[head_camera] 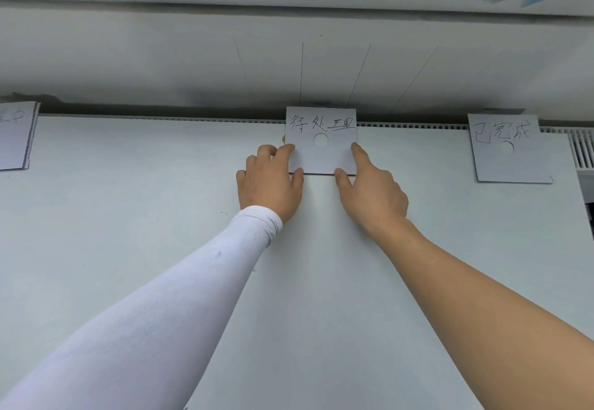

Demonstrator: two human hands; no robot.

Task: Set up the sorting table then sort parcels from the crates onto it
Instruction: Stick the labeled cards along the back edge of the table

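The left card (16, 135) is cut off by the picture's edge, its writing left unreadable, and the middle card's (321, 142) lower corners are hidden under fingertips (297, 173).

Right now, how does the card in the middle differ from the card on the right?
The middle card is held at its lower corners by the left hand and the right hand; the right card lies untouched. The middle card sits square to the table edge; the right card is slightly skewed. Their handwritten characters differ. Both are white, lie at the table's far edge, and carry a small circle under the writing.
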